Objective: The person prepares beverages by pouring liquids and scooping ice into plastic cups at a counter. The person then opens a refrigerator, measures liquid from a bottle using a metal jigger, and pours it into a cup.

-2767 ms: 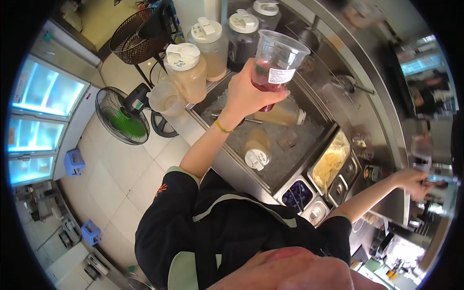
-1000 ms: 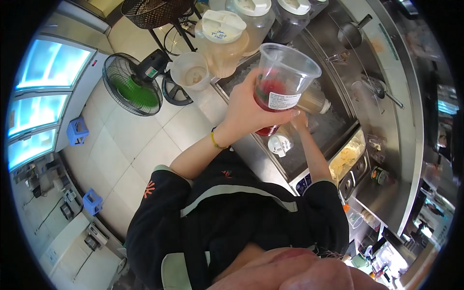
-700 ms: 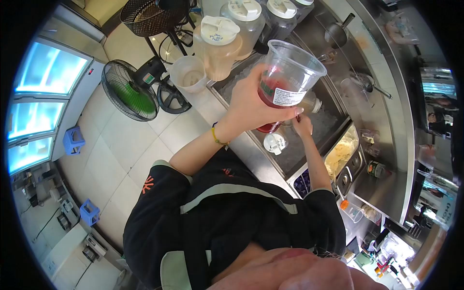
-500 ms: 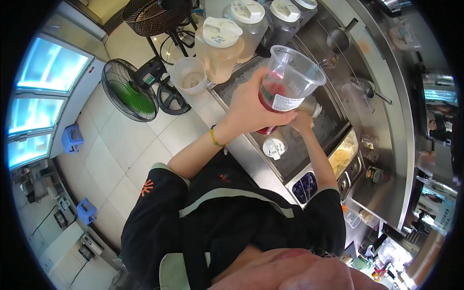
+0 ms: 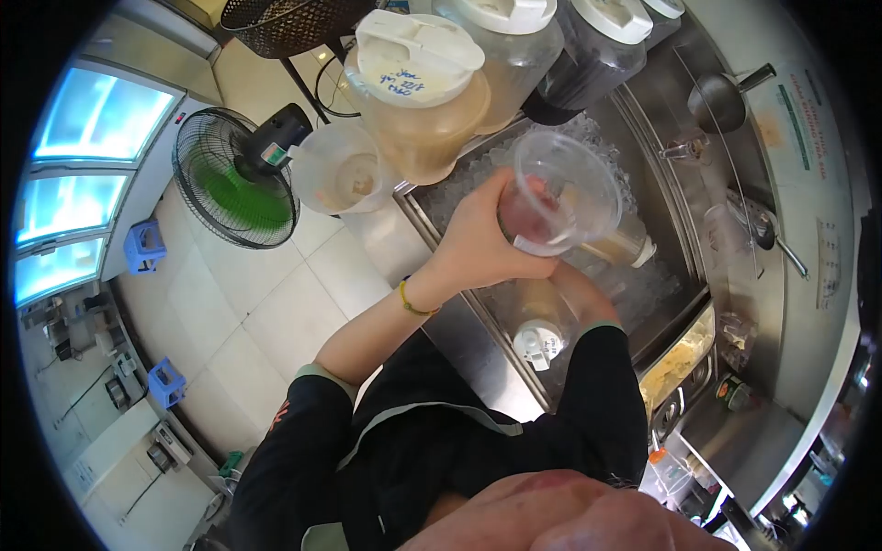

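the left hand is curled around a clear plastic cup. the thumb is on the side near the person, and the hand is only as wide open as the cup is round. there is something red low down in the cup, and the wide open top points up at the camera. the cup is held up over a metal tub with lots of ice in it. a thin yellow band goes around the left wrist.

the right hand is down behind the left hand, near the cup. most of it is hidden, so i cannot tell how open it is or if it has hold of anything.

a light brown bottle with a white cap lies in the ice, on the side near the person. one more brown bottle lies partly under the cup.

at the far left corner of the tub is a big tan jug. its white lid has blue writing on it. a dark jug is farther to the right. a see-through plastic pail is just beside the tan jug, by the edge of the counter. a fan with green blades is on the left. a metal tray of yellow stuff is to the right of the right arm.
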Motion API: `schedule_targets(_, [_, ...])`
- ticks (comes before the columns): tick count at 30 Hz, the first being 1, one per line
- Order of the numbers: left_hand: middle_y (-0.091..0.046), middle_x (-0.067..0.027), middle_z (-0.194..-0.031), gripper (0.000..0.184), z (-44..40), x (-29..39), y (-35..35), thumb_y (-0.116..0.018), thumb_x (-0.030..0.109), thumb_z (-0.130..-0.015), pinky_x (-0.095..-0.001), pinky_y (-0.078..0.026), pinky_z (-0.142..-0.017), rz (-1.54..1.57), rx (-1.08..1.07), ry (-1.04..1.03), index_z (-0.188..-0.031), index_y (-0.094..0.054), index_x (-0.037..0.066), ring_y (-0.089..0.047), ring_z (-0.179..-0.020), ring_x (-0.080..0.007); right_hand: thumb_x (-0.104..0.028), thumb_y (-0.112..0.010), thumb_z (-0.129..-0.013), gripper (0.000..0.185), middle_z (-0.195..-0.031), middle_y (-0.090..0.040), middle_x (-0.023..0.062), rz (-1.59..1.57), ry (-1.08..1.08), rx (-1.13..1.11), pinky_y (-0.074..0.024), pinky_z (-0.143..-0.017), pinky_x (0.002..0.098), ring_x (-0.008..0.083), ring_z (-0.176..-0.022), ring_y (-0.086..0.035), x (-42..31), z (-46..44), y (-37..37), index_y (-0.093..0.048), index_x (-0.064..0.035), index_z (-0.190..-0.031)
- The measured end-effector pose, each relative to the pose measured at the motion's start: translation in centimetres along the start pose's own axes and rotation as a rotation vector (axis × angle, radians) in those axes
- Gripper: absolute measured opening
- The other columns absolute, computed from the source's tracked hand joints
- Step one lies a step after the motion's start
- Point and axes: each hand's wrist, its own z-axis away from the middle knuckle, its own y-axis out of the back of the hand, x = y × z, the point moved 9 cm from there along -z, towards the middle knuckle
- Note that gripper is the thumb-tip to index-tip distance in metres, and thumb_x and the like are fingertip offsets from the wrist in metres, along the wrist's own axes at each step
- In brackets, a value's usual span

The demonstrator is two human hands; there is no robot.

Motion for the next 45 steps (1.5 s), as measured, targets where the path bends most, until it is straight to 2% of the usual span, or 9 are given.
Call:
schedule_targets(1, [-0.066, -0.0074, -0.097, 0.069, -0.3, 0.9, 0.2, -0.084, 0.027, -0.052, -0.0384, -0.042, -0.096, -0.246, 0.028, -0.235, -0.112, -0.056, 0.006, -0.063, -0.095, -0.0265, -0.034, -0.067, -0.075, 0.028, -0.076, -0.067, 0.0138, -0.042, 0.007, 0.016, -0.0506, -0.065, 0.0445, 0.0353, -0.073, -0.065, 0.1, 0.3, 0.1, -0.066, -0.0063, -0.08])
schedule_targets(10, [-0.061, -0.0099, -0.117, 0.086, -2.2, -1.9, -0.5, -0.092, 0.02, -0.047, -0.0361, -0.047, -0.095, -0.436, 0.127, -0.283, -0.122, -0.052, 0.005, -0.06, -0.109, -0.0243, -0.033, -0.067, -0.075, 0.028, -0.072, -0.066, 0.0148, -0.328, -0.111, 0.141, -0.0507, -0.062, 0.0438, 0.0352, -0.069, -0.065, 6.2, 9.5, 9.6, -0.066, -0.0053, -0.077])
schedule_targets(18, [-0.061, -0.008, -0.117, 0.095, -5.7, -9.3, -2.1, -0.092, 0.027, -0.044, -0.0437, -0.036, -0.1, -0.321, 0.205, -0.375, -0.128, -0.049, 0.01, -0.058, -0.107, -0.0263, -0.032, -0.064, -0.075, 0.027, -0.065, -0.063, 0.0142, -0.096, -0.335, 0.13, -0.0491, -0.057, 0.0419, 0.0338, -0.061, -0.063, 13.1, 19.6, 24.1, -0.065, -0.0053, -0.069])
schedule_targets(28, [-0.057, -0.0074, -0.125, 0.09, -5.2, -13.6, -6.9, -0.091, 0.035, -0.047, -0.0753, -0.017, -0.102, -0.868, -0.037, -0.364, -0.126, -0.051, 0.019, -0.048, -0.123, -0.0291, -0.035, -0.062, -0.077, 0.032, -0.075, -0.066, 0.018, 0.108, -0.456, -0.09, -0.052, -0.067, 0.0464, 0.0379, -0.074, -0.065, 6.5, 17.5, 31.6, -0.068, -0.0037, -0.076])
schedule_targets(32, [-0.059, -0.0079, -0.121, 0.087, -5.3, -16.0, -6.0, -0.091, 0.033, -0.048, -0.064, -0.024, -0.107, -0.71, -0.004, -0.336, -0.124, -0.052, 0.017, -0.052, -0.119, -0.0297, -0.032, -0.063, -0.077, 0.032, -0.077, -0.065, 0.0211, 0.122, -0.31, -0.133, -0.0521, -0.07, 0.0464, 0.0391, -0.077, -0.065, 4.2, 15.9, 34.5, -0.068, -0.0006, -0.08])
schedule_targets(36, [-0.059, -0.0104, -0.118, 0.088, -6.6, -19.9, -3.2, -0.092, 0.027, -0.05, -0.0511, -0.038, -0.103, -0.319, 0.111, -0.143, -0.125, -0.048, 0.014, -0.056, -0.114, -0.0282, -0.024, -0.066, -0.074, 0.027, -0.085, -0.066, 0.0221, -0.036, -0.349, -0.507, -0.0527, -0.072, 0.0438, 0.039, -0.081, -0.065, 7.5, 15.4, 33.1, -0.069, -0.0004, -0.087])
schedule_targets(38, [-0.058, -0.0115, -0.118, 0.089, -7.0, -19.7, -2.0, -0.093, 0.022, -0.05, -0.042, -0.045, -0.098, -0.221, 0.207, -0.112, -0.125, -0.047, 0.011, -0.057, -0.113, -0.027, -0.022, -0.068, -0.074, 0.027, -0.089, -0.067, 0.0222, 0.075, -0.315, -0.7, -0.0528, -0.073, 0.0428, 0.0386, -0.083, -0.065, 9.7, 14.8, 29.0, -0.069, 0.0, -0.09])
schedule_targets(41, [-0.055, -0.0112, -0.119, 0.09, -7.3, -17.1, -1.2, -0.093, 0.019, -0.051, -0.0356, -0.047, -0.095, -0.224, 0.294, -0.203, -0.126, -0.044, 0.008, -0.056, -0.112, -0.0247, -0.026, -0.067, -0.077, 0.029, -0.083, -0.067, 0.0222, 0.2, -0.142, -0.287, -0.052, -0.07, 0.0456, 0.0394, -0.08, -0.066, 10.6, 11.8, 18.3, -0.069, 0.0003, -0.089])
schedule_targets(45, [-0.053, -0.0098, -0.118, 0.09, -7.2, -16.4, -1.6, -0.094, 0.02, -0.052, -0.0369, -0.045, -0.098, -0.166, 0.26, -0.151, -0.125, -0.043, 0.006, -0.055, -0.112, -0.0236, -0.027, -0.067, -0.075, 0.027, -0.09, -0.068, 0.0198, 0.22, -0.022, -0.532, -0.0529, -0.075, 0.0471, 0.0378, -0.084, -0.066, 3.6, 7.3, 4.2, -0.07, -0.0068, -0.092])
